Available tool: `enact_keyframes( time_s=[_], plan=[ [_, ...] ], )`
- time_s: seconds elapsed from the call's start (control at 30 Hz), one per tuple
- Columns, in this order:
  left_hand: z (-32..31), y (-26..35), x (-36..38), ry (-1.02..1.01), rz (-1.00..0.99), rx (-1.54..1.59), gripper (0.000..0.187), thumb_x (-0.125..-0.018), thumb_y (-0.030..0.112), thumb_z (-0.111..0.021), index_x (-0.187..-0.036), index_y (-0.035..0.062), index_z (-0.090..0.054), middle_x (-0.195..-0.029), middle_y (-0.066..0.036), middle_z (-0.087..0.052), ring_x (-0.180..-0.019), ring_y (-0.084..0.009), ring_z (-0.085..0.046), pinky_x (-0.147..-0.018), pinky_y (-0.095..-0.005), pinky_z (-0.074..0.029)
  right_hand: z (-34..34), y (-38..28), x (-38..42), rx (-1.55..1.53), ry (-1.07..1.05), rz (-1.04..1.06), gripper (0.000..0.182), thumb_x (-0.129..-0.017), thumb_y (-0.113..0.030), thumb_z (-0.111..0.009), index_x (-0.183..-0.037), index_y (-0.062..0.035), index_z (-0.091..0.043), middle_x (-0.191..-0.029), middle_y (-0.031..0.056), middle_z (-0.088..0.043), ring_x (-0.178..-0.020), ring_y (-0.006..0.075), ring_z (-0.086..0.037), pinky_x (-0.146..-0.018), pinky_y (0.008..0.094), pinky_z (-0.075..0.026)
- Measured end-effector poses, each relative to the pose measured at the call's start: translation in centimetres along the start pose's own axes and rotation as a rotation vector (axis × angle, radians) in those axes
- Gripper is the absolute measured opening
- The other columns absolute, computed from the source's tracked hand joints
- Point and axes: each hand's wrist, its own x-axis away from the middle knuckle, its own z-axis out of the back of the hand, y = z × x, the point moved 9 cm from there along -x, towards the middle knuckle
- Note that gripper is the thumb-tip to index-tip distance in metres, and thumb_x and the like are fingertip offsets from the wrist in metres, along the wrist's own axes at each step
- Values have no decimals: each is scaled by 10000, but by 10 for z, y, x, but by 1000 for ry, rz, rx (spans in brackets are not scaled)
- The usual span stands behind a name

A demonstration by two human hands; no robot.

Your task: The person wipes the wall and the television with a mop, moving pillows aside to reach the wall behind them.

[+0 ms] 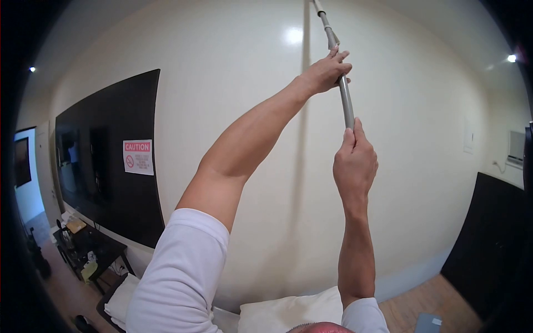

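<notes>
A long grey telescopic pole (346,102) rises before me, its upper sections running out of view at the top edge, so its far end is hidden. My right hand (356,161) is wrapped around the lower part, thumb lying along the shaft. Higher up, near a joint with a light-coloured collar, my left hand (327,72) grips the same pole, some fingers partly lifted. The pole leans slightly left toward its top, and its shadow falls on the pale wall (250,44) behind.
On the left wall is a large black panel (111,188) with a caution sign (137,156). Below it stands a dark table (102,244) holding small items. Pillows (294,313) lie beneath me. At right are a dark headboard-like panel (488,238) and a wall-mounted unit (515,149).
</notes>
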Motion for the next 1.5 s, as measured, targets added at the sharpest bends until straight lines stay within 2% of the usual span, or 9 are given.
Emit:
enact_keyframes(
  time_s=[0.33, 1.0, 1.1, 1.17, 1.23, 1.3, 1.33, 1.4, 1.5],
  plan=[
    [52, 25, 1, -106, 83, -189, 188, -984, 237, -685, -1048, 88, -590, -1313, -32, -610, -1450, -310, -458, -1109, -425, -551, 9, -26, 30, -295, -76, 22, 490, -1076, -207, -433, -1457, 92, -510, -682, 175, -645, -607, 278, -662, -608, 431, -499],
    [186, 52, 26, 46, 241, -168, 181, -998, 245, -668, -1032, 91, -579, -1494, -71, -536, -1488, -305, -416, -1076, -467, -545, 63, -110, 83, -171, -141, 260, 511, -1048, -162, -457, -1484, 104, -431, -572, 138, -611, -486, 336, -619, -517, 464, -481],
    [176, 27, 46, 123, 384, 36, 248, -992, 106, -622, -1238, 140, -631, -1601, -144, -433, -1525, -327, -355, -1103, -408, -508, 61, -99, 76, -171, -110, 277, 524, -1037, -161, -484, -1491, 99, -439, -564, 110, -605, -473, 300, -607, -495, 443, -467],
    [180, 6, 53, 381, 395, 121, 535, -979, -26, -488, -1463, 190, -561, -1600, -169, -408, -1455, -299, -449, -1063, -386, -528, 64, -80, 62, -184, -68, 248, 533, -1032, -167, -509, -1491, 96, -448, -554, 80, -597, -455, 260, -590, -480, 421, -459],
    [150, -6, 58, 373, 767, 1202, 650, -1019, 125, -527, -1617, 228, -296, -1560, -180, -380, -1358, -344, -517, -982, -482, -572, 58, -37, 41, -711, -213, 61, 555, -1026, -189, -559, -1526, 35, -464, -550, -11, -527, -431, 149, -501, -447, 343, -425],
    [134, 6, 19, 334, 927, 1210, 783, -1020, 470, -571, -1571, 30, -232, -1374, -178, -434, -1193, -390, -631, -894, -461, -604, 41, -15, 37, -1114, -497, -406, 369, -1042, -289, -599, -1358, -98, -589, -712, -12, -540, -496, 53, -426, -443, 252, -369],
    [122, 17, -5, 130, 950, 1246, 759, -1024, 452, -579, -1532, -3, -245, -1314, -168, -456, -1058, -352, -691, -825, -446, -620, 43, -13, 41, -1216, -606, -520, 237, -1066, -311, -556, -1201, -116, -549, -752, 2, -547, -496, 50, -425, -447, 251, -362],
    [113, 34, -25, 252, 1133, 1004, 667, -1025, 432, -592, -1440, -13, -317, -1224, -175, -502, -940, -285, -705, -702, -378, -610, 60, -21, 36, -1317, -728, -450, 175, -1089, -315, -500, -1063, -142, -498, -722, -5, -528, -482, 34, -384, -446, 228, -335],
    [86, 10, -41, 317, 1089, 891, 580, -927, 166, -567, -1400, -50, -311, -950, -179, -599, -723, -222, -663, -522, -354, -518, 71, -15, 27, -1289, -680, -430, 144, -1094, -284, -502, -1091, -142, -528, -706, -16, -508, -477, 28, -365, -441, 208, -312]
  ],
)
